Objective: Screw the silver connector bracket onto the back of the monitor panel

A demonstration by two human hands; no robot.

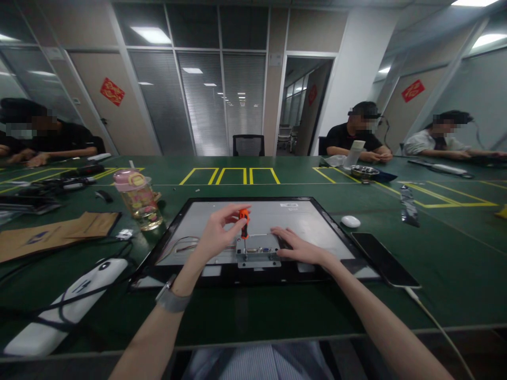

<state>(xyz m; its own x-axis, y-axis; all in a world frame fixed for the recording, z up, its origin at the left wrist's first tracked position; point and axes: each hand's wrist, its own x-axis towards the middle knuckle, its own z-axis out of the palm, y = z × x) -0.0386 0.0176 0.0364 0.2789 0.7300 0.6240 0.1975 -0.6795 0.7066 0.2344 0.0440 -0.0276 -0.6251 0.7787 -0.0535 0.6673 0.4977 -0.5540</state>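
Observation:
My left hand [219,229] is closed around the handle of an orange and black screwdriver [244,224]. The screwdriver stands upright, its shaft pointing down at the left part of a metal bracket [259,261] that has connector ports. Whether its tip sits in a screw is too small to tell. My right hand [297,247] lies with fingers stretched out at the right side of the bracket. Beneath both hands is a flat display panel [309,219], back side up, with a grey metal back and black frame. Thin wires [178,243] run on its left part.
Left of the panel stand a drink bottle [138,203], a brown paper bag [59,235] and a white power strip [71,301] with black cables. On the right lie a phone [384,261] with a cable and a white case [350,221]. Several people sit across the table.

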